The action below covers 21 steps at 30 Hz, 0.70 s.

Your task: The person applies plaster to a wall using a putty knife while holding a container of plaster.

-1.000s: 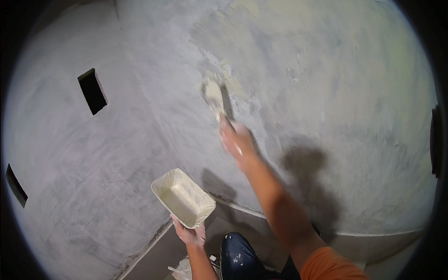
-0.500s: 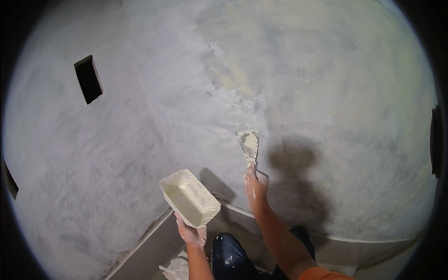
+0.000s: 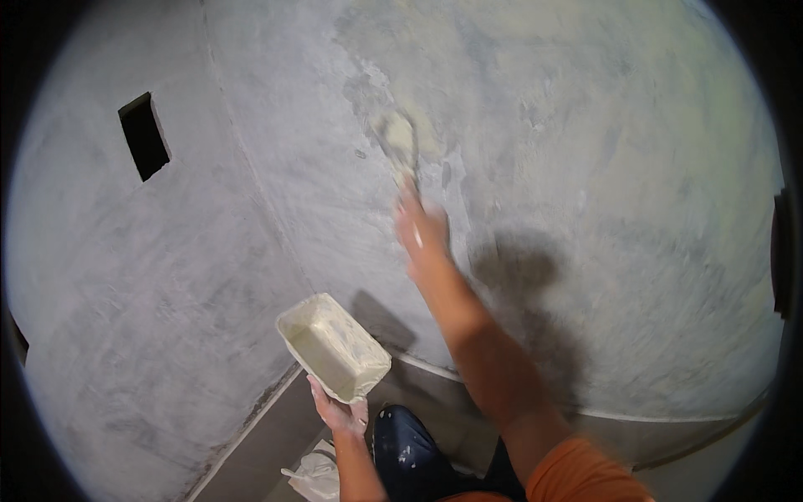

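In my right hand point(image 3: 425, 230) is a putty knife point(image 3: 398, 138), its handle gripped and its blade loaded with pale cream plaster. The blade is up against or close to the grey wall point(image 3: 569, 167), over a ragged patch of fresh plaster; motion blurs it, so contact is unclear. My left hand point(image 3: 341, 412) holds a cream rectangular tub point(image 3: 335, 347) from below, low down near the corner of the walls. The tub tilts, and its inner sides are smeared with plaster. White plaster marks both hands.
A dark rectangular opening point(image 3: 144, 138) is cut into the left wall. Grey skirting with a pale top edge runs along the wall's foot. A white bag point(image 3: 316, 475) lies on the floor beside my left forearm. My dark-trousered knee point(image 3: 406, 448) shows below.
My right hand has swept the putty knife up the wall and a little to the left. The tub in my left hand has shifted slightly up and left in the view.
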Each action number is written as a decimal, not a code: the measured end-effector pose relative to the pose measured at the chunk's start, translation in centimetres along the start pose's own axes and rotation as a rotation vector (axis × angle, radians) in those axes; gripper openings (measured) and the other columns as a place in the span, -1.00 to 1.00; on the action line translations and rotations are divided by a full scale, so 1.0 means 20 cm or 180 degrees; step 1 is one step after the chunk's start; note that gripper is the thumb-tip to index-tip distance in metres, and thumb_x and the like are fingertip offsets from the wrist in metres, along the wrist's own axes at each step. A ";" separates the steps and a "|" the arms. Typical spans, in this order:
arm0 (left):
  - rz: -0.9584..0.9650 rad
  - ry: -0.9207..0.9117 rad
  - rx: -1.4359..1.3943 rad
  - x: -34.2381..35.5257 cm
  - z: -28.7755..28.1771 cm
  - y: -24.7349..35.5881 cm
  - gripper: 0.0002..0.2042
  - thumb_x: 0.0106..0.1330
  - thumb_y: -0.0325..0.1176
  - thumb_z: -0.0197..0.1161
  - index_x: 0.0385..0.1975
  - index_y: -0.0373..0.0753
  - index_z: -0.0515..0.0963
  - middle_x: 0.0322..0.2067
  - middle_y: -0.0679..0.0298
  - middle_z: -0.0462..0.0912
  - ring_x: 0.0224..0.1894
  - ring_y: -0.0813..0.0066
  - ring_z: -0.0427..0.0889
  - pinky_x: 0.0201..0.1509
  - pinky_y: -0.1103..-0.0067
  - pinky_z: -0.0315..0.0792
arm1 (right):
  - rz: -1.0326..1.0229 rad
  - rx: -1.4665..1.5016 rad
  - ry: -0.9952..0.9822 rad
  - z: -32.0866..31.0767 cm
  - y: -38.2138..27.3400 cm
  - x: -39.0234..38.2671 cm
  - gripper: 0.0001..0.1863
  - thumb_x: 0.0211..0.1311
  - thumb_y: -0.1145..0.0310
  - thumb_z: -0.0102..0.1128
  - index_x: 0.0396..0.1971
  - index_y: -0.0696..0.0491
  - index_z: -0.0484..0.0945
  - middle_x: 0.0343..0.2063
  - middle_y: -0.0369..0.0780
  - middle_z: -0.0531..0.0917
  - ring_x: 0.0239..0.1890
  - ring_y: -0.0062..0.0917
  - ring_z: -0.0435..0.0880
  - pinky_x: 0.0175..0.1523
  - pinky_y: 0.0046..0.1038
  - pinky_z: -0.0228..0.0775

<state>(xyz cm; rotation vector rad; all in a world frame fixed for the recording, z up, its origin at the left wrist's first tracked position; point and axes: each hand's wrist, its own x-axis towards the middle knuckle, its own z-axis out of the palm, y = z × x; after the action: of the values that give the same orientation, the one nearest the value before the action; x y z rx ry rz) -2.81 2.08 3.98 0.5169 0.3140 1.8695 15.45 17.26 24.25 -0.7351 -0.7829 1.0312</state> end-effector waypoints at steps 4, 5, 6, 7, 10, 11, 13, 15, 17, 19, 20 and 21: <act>0.0029 0.0001 0.0044 0.02 -0.05 -0.02 -0.43 0.52 0.08 0.02 0.35 -0.19 0.29 0.29 0.17 0.41 0.28 0.10 0.46 0.29 0.08 0.45 | 0.0377 0.0079 0.0533 -0.45 0.40 -0.21 -0.60 0.36 0.03 0.26 -0.15 0.12 0.65 -0.44 -0.48 0.47 -0.44 -0.74 0.35 -0.33 -0.60 0.21; 0.0069 0.0000 0.0022 0.02 -0.05 -0.03 -0.43 0.52 0.08 0.02 0.35 -0.19 0.29 0.29 0.17 0.41 0.28 0.10 0.46 0.29 0.08 0.45 | 0.0327 0.0069 0.0517 -0.51 0.44 -0.24 -0.61 0.37 0.05 0.26 -0.14 0.12 0.65 -0.42 -0.48 0.48 -0.43 -0.74 0.35 -0.33 -0.61 0.21; 0.0063 -0.0032 0.0022 0.02 -0.06 -0.03 -0.43 0.52 0.08 0.02 0.35 -0.18 0.29 0.29 0.17 0.40 0.29 0.10 0.45 0.29 0.08 0.44 | 0.0284 0.0057 0.0518 -0.56 0.47 -0.28 -0.63 0.38 0.07 0.25 -0.14 0.11 0.65 -0.40 -0.48 0.49 -0.42 -0.75 0.36 -0.33 -0.62 0.21; 0.0051 -0.0071 0.0017 0.02 -0.05 -0.04 -0.43 0.52 0.08 0.01 0.35 -0.18 0.29 0.29 0.16 0.40 0.29 0.10 0.44 0.30 0.08 0.44 | 0.0096 -0.0011 0.0337 -0.59 0.49 -0.29 -0.67 0.41 0.09 0.21 -0.22 0.10 0.65 -0.44 -0.47 0.49 -0.45 -0.76 0.35 -0.36 -0.62 0.19; 0.0123 -0.0032 0.0028 0.02 -0.05 -0.01 -0.41 0.52 0.08 0.01 0.36 -0.20 0.27 0.31 0.15 0.38 0.30 0.09 0.43 0.32 0.08 0.41 | 0.0070 -0.0544 -0.0001 -0.50 0.37 -0.27 -0.67 0.46 0.13 0.16 -0.40 0.07 0.60 -0.54 -0.47 0.45 -0.51 -0.77 0.32 -0.43 -0.59 0.15; 0.0104 -0.0001 0.0071 0.00 -0.05 0.01 -0.41 0.52 0.08 0.01 0.36 -0.20 0.27 0.31 0.15 0.38 0.30 0.09 0.43 0.32 0.08 0.41 | 0.0199 -0.1015 -0.0196 -0.42 0.30 -0.24 -0.63 0.47 0.14 0.15 -0.51 0.05 0.57 -0.60 -0.47 0.41 -0.56 -0.78 0.30 -0.47 -0.57 0.12; 0.0077 -0.0093 0.0029 -0.02 0.00 0.01 -0.40 0.53 0.09 -0.02 0.37 -0.22 0.26 0.31 0.20 0.39 0.33 0.18 0.40 0.34 0.19 0.37 | -0.0129 -0.0439 -0.0818 -0.30 0.09 -0.20 -0.56 0.44 0.10 0.18 -0.63 0.03 0.47 -0.68 -0.48 0.33 -0.62 -0.78 0.24 -0.53 -0.55 0.06; -0.0003 -0.0077 0.0052 -0.02 0.02 -0.01 -0.40 0.53 0.10 -0.02 0.37 -0.21 0.26 0.31 0.20 0.39 0.33 0.19 0.41 0.33 0.20 0.38 | -0.0117 -0.0349 -0.0651 -0.25 -0.01 -0.14 -0.56 0.43 0.10 0.19 -0.62 0.04 0.48 -0.68 -0.47 0.33 -0.63 -0.78 0.24 -0.53 -0.55 0.05; -0.0072 -0.0019 0.0096 -0.03 0.02 -0.01 -0.39 0.52 0.11 -0.02 0.37 -0.21 0.27 0.31 0.21 0.39 0.33 0.20 0.41 0.32 0.20 0.40 | -0.0065 -0.0256 -0.0496 -0.31 0.02 -0.16 -0.57 0.42 0.09 0.21 -0.61 0.04 0.49 -0.68 -0.46 0.34 -0.63 -0.78 0.23 -0.54 -0.56 0.05; -0.0014 0.0066 -0.0131 -0.03 0.01 0.03 -0.45 0.53 0.04 0.01 0.36 -0.17 0.28 0.30 0.15 0.39 0.30 0.09 0.45 0.30 0.09 0.45 | 0.0247 -0.0209 0.0223 -0.45 0.24 -0.23 -0.55 0.42 0.09 0.21 -0.61 0.07 0.49 -0.67 -0.44 0.36 -0.62 -0.77 0.24 -0.53 -0.56 0.06; -0.0097 0.0028 -0.0154 -0.02 0.05 0.00 -0.45 0.53 0.04 0.01 0.36 -0.17 0.28 0.30 0.15 0.39 0.30 0.09 0.45 0.30 0.09 0.45 | -0.0428 -0.0582 0.0508 -0.65 0.48 -0.21 -0.55 0.42 0.07 0.21 -0.60 0.08 0.50 -0.67 -0.43 0.38 -0.62 -0.76 0.25 -0.52 -0.56 0.07; -0.0106 0.0017 -0.0125 -0.02 0.05 0.01 -0.46 0.53 0.03 0.01 0.35 -0.18 0.28 0.29 0.15 0.40 0.29 0.10 0.46 0.26 0.10 0.48 | -0.0426 -0.0702 0.0638 -0.76 0.61 -0.29 -0.55 0.43 0.06 0.20 -0.58 0.09 0.51 -0.66 -0.42 0.39 -0.62 -0.75 0.26 -0.52 -0.56 0.07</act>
<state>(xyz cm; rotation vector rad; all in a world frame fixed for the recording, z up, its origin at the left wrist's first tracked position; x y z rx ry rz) -2.43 1.57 4.84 0.4774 0.2871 1.8415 20.88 13.48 5.10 -0.9462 -0.7674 0.7449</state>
